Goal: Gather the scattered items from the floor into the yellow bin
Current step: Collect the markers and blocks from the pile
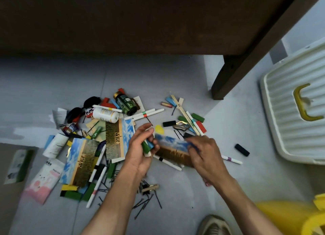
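1. The left hand (140, 146) is curled round a small bundle: a green block (146, 145), a blue piece beside it and a white marker end poking out below. The grip looks full, so I judge it should take little more before a trip to the bin.

2. The right hand (204, 152) pinches the near end of a picture card (173, 149) printed with blue sky and a golden field. The card lies between the two hands, its far end touching the left hand's fingers. Lift it flat and slide it against the bundle so that one hand can carry the lot.

3. The yellow bin (288, 217) sits at the floor's lower right corner, just beside a shoe (213, 225) and partly cut off by the picture edge. The carry is short and goes to the right; the opening is not clearly visible, so look before letting go.

4. Most of the task remains. A heap covers the middle of the floor (228, 129): more picture cards, white markers (148, 113), a green bottle (125, 102), a white bottle (105, 114), coloured blocks and packets towards the left edge.

5. Loose black hairpins (146, 202) lie scattered near the forearms. They are thin and flat on the floor, likely hard to pinch; sweeping them together first should help.

6. A white lid (297, 111) with a yellow handle lies by the right edge, under the table leg (226, 76).
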Motion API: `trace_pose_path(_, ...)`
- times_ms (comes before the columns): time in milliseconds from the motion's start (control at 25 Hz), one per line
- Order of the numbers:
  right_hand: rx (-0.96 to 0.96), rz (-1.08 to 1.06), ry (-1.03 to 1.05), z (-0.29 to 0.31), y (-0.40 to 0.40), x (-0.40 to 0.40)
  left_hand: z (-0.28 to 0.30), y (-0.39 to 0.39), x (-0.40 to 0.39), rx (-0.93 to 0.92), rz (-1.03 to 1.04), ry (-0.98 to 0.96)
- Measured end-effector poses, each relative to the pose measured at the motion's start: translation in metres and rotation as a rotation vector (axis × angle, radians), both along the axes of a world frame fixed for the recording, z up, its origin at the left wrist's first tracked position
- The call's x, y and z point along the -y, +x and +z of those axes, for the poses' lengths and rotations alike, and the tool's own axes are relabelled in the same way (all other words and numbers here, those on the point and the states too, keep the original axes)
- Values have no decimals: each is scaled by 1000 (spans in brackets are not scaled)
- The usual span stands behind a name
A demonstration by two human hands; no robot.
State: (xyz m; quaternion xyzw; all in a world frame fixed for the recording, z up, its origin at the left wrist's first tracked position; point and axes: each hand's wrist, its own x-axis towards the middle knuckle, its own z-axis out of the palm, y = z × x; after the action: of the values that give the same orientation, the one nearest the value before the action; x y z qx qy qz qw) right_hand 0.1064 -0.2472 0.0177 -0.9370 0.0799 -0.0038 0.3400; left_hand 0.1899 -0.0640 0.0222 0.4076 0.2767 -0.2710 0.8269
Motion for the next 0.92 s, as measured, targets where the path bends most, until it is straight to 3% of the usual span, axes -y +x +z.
trace_pose_path(80, -344, 18, 320, 3, -9, -1, 4, 1, 3, 2, 9, -4)
trace_pose_path(160, -461, 79, 376, -8, -10, -7, 5, 0, 3, -24, -23, 63)
trace_pose_path(200, -398, 44, 308, -15, -7, -8, 3, -1, 4, -44, -56, 116)
trace_pose_path(320, -90, -322, -18, -38, 22, 15, -8, -4, 9, -75, -150, 230)
trace_pose_path(440, -199, -392, -173, -55, 50, 48, -20, -6, 18, -96, -178, 234)
trace_pose_path(720, -286, -415, -23, -70, 47, 45, -37, -12, 39, -145, -182, 264)
trace_pose_path(840, -185, -501, -43, -62, 30, 43, -38, -14, 44, -136, -210, 277)
trace_pose_path(920, -107, -558, 128, -47, 22, 36, -35, -16, 50, -114, -230, 249)
